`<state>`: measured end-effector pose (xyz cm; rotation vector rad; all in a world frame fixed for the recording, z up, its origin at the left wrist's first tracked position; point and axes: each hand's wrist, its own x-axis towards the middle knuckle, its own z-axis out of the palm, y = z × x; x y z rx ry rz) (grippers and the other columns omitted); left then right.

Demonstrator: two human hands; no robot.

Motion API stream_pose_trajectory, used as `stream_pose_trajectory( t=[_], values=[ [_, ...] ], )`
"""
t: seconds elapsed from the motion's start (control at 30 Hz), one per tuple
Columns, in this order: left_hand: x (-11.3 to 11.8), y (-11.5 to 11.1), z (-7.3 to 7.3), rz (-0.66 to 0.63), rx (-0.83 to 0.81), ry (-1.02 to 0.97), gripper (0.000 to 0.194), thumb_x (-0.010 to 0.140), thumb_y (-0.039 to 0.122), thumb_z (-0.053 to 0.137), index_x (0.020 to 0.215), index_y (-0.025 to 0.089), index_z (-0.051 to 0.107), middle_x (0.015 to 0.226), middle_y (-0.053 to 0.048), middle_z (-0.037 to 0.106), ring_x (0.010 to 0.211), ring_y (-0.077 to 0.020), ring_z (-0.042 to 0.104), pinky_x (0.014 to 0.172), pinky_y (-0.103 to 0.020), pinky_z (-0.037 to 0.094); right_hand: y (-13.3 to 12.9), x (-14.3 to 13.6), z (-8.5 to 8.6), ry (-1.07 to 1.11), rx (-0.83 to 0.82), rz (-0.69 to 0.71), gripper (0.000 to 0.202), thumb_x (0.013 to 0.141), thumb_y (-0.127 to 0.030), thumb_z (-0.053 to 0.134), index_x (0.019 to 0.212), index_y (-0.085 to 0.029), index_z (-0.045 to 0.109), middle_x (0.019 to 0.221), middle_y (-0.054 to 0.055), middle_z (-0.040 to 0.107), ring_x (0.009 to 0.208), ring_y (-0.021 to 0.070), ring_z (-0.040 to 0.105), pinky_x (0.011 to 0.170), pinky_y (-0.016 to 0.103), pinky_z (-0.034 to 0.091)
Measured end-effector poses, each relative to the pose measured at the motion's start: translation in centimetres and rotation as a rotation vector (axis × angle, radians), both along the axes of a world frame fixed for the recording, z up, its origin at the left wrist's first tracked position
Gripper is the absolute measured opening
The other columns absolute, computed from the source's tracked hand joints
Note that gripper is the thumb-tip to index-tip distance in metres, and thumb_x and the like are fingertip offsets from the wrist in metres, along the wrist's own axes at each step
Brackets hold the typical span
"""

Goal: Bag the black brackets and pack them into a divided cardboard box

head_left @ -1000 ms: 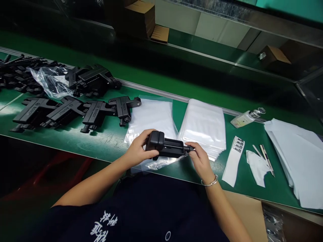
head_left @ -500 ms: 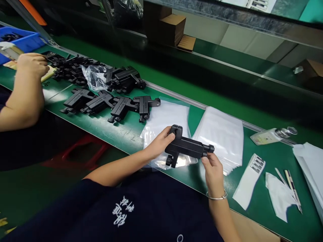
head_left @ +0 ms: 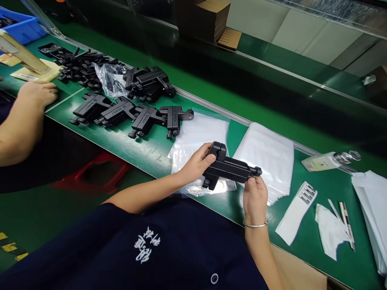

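Note:
A black plastic clamp bracket [head_left: 231, 170] is held up in front of me, over the clear plastic bags. My left hand [head_left: 198, 163] is closed around its left end, thumb on top near the jaw. The fingers of my right hand [head_left: 254, 195] pinch its right end, by the knob. Below and behind the bracket lie a loose clear bag [head_left: 201, 133] and a thicker stack of clear bags [head_left: 269, 149]. Several matching brackets marked BOSCH [head_left: 145, 121] lie in a row to the left of the bags.
Behind that row is a pile of black brackets [head_left: 151, 82] with a crumpled plastic bag [head_left: 110, 78]. A co-worker's hand [head_left: 38, 94] rests at far left near a blue bin [head_left: 24, 30]. To the right are a bottle [head_left: 322, 162], a label strip [head_left: 298, 213] and a pen [head_left: 347, 223].
The bracket has turned slightly in my hands, showing its ridged edge. The co-worker's hand has lowered to the bench. My view has shifted a little.

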<state>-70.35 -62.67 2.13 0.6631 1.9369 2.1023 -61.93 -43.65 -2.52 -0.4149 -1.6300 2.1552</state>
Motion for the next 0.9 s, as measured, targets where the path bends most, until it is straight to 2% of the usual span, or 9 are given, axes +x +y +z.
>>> stream_pose_trajectory(
  t=[0.17, 0.3, 0.47, 0.53, 0.63, 0.7, 0.77, 0.83, 0.9],
  values=[
    [-0.1, 0.2, -0.4, -0.001, -0.023, 0.014, 0.064, 0.083, 0.066, 0.054, 0.122, 0.016, 0.050, 0.112, -0.010, 0.062, 0.102, -0.0239, 0.058, 0.088, -0.034, 0.044, 0.5, -0.2, -0.3, -0.060, 0.029, -0.055, 0.031, 0.077, -0.049, 0.071, 0.090, -0.021, 0.068, 0.091, 0.003, 0.069, 0.087, 0.0167, 0.063, 0.088, 0.034, 0.048],
    [-0.3, 0.2, -0.4, 0.070, 0.027, -0.110, 0.057, 0.086, 0.065, 0.051, 0.114, 0.015, 0.056, 0.109, -0.010, 0.063, 0.099, -0.0227, 0.059, 0.085, -0.032, 0.045, 0.5, 0.0, -0.4, 0.019, 0.143, 0.007, 0.038, 0.076, -0.047, 0.072, 0.102, -0.020, 0.068, 0.101, 0.007, 0.069, 0.098, 0.0207, 0.063, 0.093, 0.039, 0.047],
    [-0.1, 0.2, -0.6, 0.091, 0.140, -0.105, 0.063, 0.075, 0.067, 0.064, 0.111, 0.016, 0.059, 0.105, -0.008, 0.065, 0.097, -0.0208, 0.060, 0.083, -0.028, 0.046, 0.6, 0.0, 0.1, 0.017, 0.366, -0.078, 0.037, 0.085, -0.054, 0.060, 0.089, -0.018, 0.068, 0.085, 0.005, 0.067, 0.086, 0.0196, 0.062, 0.085, 0.038, 0.049],
    [-0.5, 0.3, -0.9, 0.139, 0.201, -0.264, 0.055, 0.074, 0.063, 0.068, 0.100, 0.016, 0.063, 0.090, -0.004, 0.066, 0.084, -0.0174, 0.061, 0.073, -0.026, 0.046, 0.4, 0.2, 0.8, 0.012, 0.530, -0.039, 0.040, 0.089, -0.055, 0.052, 0.093, -0.018, 0.067, 0.087, 0.006, 0.067, 0.087, 0.0209, 0.062, 0.084, 0.038, 0.049],
    [-1.8, 0.4, -1.1, 0.273, 0.364, -0.634, 0.040, 0.079, 0.055, 0.066, 0.083, 0.016, 0.063, 0.069, 0.000, 0.063, 0.066, -0.0143, 0.060, 0.062, -0.025, 0.047, -0.8, 0.7, 1.6, 0.120, 0.774, 0.055, 0.050, 0.094, -0.058, 0.039, 0.115, -0.020, 0.063, 0.109, 0.011, 0.065, 0.104, 0.0259, 0.060, 0.094, 0.046, 0.046],
    [-2.7, 0.5, -0.9, 0.367, 0.469, -0.823, 0.036, 0.084, 0.052, 0.060, 0.080, 0.016, 0.062, 0.065, 0.000, 0.063, 0.061, -0.0146, 0.061, 0.061, -0.026, 0.048, -1.9, 1.2, 1.5, 0.255, 0.973, 0.130, 0.047, 0.096, -0.055, 0.037, 0.125, -0.025, 0.060, 0.120, 0.010, 0.062, 0.116, 0.0271, 0.056, 0.107, 0.052, 0.035],
    [-3.4, 0.5, -0.5, 0.390, 0.530, -0.923, 0.038, 0.088, 0.051, 0.055, 0.079, 0.015, 0.063, 0.064, -0.001, 0.064, 0.060, -0.0157, 0.062, 0.062, -0.028, 0.050, -3.0, 1.6, 1.1, 0.363, 1.160, 0.201, 0.038, 0.097, -0.047, 0.042, 0.126, -0.031, 0.060, 0.123, 0.007, 0.063, 0.122, 0.0263, 0.052, 0.115, 0.055, 0.022],
    [-3.6, 0.5, -0.1, 0.362, 0.552, -0.953, 0.039, 0.088, 0.051, 0.053, 0.079, 0.015, 0.064, 0.064, -0.002, 0.065, 0.061, -0.0165, 0.063, 0.065, -0.029, 0.052, -3.8, 2.0, 0.8, 0.424, 1.231, 0.231, 0.032, 0.096, -0.041, 0.047, 0.125, -0.035, 0.061, 0.123, 0.004, 0.064, 0.124, 0.0253, 0.052, 0.118, 0.055, 0.015],
    [-3.4, 0.6, 0.1, 0.359, 0.551, -0.933, 0.038, 0.088, 0.051, 0.054, 0.082, 0.014, 0.064, 0.065, -0.002, 0.066, 0.062, -0.0160, 0.064, 0.067, -0.029, 0.053, -4.0, 2.0, 0.9, 0.408, 1.113, 0.199, 0.033, 0.095, -0.040, 0.049, 0.126, -0.035, 0.060, 0.124, 0.004, 0.064, 0.124, 0.0254, 0.052, 0.117, 0.056, 0.017]
  ],
)
